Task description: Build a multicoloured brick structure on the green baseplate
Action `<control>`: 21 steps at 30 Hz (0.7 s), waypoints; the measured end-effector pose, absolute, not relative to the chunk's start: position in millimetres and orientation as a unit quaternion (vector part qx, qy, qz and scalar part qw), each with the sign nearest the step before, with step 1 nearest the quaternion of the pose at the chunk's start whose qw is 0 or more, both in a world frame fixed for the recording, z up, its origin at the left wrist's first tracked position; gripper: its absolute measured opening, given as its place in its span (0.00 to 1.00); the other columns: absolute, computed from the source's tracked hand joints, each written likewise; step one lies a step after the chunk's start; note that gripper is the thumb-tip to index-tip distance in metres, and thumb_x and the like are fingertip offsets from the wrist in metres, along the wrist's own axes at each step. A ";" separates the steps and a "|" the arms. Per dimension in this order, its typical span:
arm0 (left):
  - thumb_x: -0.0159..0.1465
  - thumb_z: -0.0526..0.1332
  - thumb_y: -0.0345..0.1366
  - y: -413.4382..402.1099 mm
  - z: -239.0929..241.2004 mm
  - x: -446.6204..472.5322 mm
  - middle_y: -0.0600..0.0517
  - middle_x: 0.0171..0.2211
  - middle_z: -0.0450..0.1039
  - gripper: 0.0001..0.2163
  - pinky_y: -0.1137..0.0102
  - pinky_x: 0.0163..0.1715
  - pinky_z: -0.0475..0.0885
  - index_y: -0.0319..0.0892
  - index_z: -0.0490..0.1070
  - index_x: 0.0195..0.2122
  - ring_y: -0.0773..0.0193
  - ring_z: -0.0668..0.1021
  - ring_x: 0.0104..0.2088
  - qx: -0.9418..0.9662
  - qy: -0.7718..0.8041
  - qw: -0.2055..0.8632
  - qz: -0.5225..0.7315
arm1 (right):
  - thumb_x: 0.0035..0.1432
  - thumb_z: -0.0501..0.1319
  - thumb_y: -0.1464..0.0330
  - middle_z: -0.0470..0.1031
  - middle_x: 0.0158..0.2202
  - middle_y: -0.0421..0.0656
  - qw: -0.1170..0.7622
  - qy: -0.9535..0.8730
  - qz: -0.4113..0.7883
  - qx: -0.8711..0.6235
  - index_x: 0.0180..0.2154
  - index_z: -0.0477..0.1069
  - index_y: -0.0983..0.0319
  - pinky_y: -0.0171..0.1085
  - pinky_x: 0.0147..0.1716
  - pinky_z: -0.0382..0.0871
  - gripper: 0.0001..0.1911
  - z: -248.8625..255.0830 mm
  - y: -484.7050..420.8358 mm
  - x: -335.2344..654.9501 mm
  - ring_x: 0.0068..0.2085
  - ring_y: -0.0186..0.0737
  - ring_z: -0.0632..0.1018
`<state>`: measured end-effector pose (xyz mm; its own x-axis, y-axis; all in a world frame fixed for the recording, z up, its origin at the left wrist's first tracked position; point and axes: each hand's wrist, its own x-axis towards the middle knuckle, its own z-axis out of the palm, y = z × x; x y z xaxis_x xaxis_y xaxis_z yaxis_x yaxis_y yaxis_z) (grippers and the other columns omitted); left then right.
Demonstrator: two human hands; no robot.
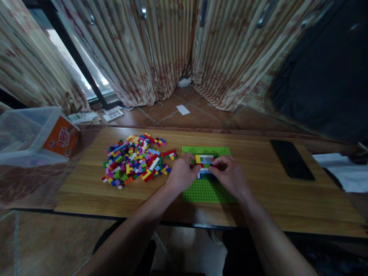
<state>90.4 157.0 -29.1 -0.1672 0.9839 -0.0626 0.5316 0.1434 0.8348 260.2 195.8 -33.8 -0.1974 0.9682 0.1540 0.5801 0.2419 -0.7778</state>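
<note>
A green baseplate [207, 191] lies flat on the wooden table. A small multicoloured brick build [204, 159] stands on its far half. My left hand [181, 173] rests at the build's left side with its fingers curled in against the bricks. My right hand [230, 177] is at the right side, fingertips pinched on a red brick of the build. To the left lies a pile of several loose coloured bricks [135, 160].
A black phone [291, 159] lies on the table to the right, white paper [342, 170] beyond it. A clear plastic tub [25, 134] with an orange box [61, 141] stands at the far left. Curtains hang behind the table [273, 203].
</note>
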 end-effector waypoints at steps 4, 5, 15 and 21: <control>0.58 0.63 0.33 157.7 -31.7 91.2 0.55 0.22 0.73 0.11 0.73 0.23 0.65 0.38 0.69 0.42 0.65 0.75 0.23 0.550 0.682 0.328 0.354 | 0.46 0.64 0.64 0.71 0.32 0.42 0.335 -0.716 0.296 -0.536 0.28 0.72 0.60 0.42 0.36 0.68 0.06 -34.5 195.6 259.9 0.34 0.40 0.73; 0.58 0.63 0.33 158.0 -32.6 91.3 0.55 0.22 0.73 0.11 0.73 0.23 0.65 0.38 0.69 0.42 0.65 0.75 0.23 0.549 0.681 0.330 0.356 | 0.46 0.64 0.64 0.71 0.33 0.42 0.338 -0.716 0.296 -0.534 0.28 0.72 0.60 0.42 0.36 0.68 0.06 -34.9 195.6 259.9 0.34 0.40 0.73; 0.58 0.60 0.30 158.4 -33.6 93.2 0.57 0.20 0.70 0.10 0.74 0.21 0.61 0.39 0.67 0.41 0.67 0.72 0.20 0.556 0.665 0.341 0.363 | 0.46 0.65 0.64 0.71 0.33 0.42 0.341 -0.720 0.298 -0.527 0.27 0.73 0.59 0.44 0.38 0.68 0.06 -39.4 198.1 259.3 0.35 0.41 0.73; 0.58 0.60 0.32 155.3 -35.9 92.5 0.57 0.21 0.71 0.10 0.74 0.21 0.62 0.40 0.67 0.42 0.67 0.73 0.21 0.567 0.653 0.337 0.373 | 0.48 0.65 0.59 0.73 0.35 0.44 0.334 -0.733 0.296 -0.513 0.29 0.75 0.58 0.45 0.39 0.68 0.09 -42.6 198.5 266.3 0.37 0.44 0.75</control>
<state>92.5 155.3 -35.9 -0.1310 0.9913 -0.0162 0.4883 0.0787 0.8691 266.3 198.5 -42.6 -0.2499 0.9504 0.1852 0.5550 0.2973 -0.7769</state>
